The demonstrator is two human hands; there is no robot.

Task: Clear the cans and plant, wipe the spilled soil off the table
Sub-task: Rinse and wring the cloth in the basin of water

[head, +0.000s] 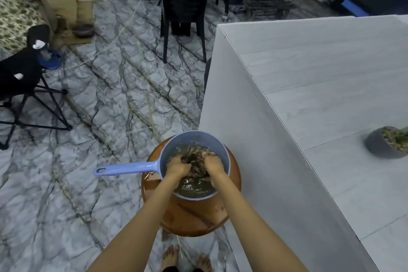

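A blue dipper pan with a long handle stands on a round wooden stool beside the grey table. It holds murky water. Both hands are down in the water: my left hand and my right hand grip a dark wet cloth between them. The plant in its grey pot lies tipped on its side at the table's right edge, with pebbly soil showing in its mouth. No cans are in view.
Black stacked chairs stand on the marble floor beyond the table's far corner. A black folding chair is at the left. Water drops lie on the stool. My bare feet are below the stool.
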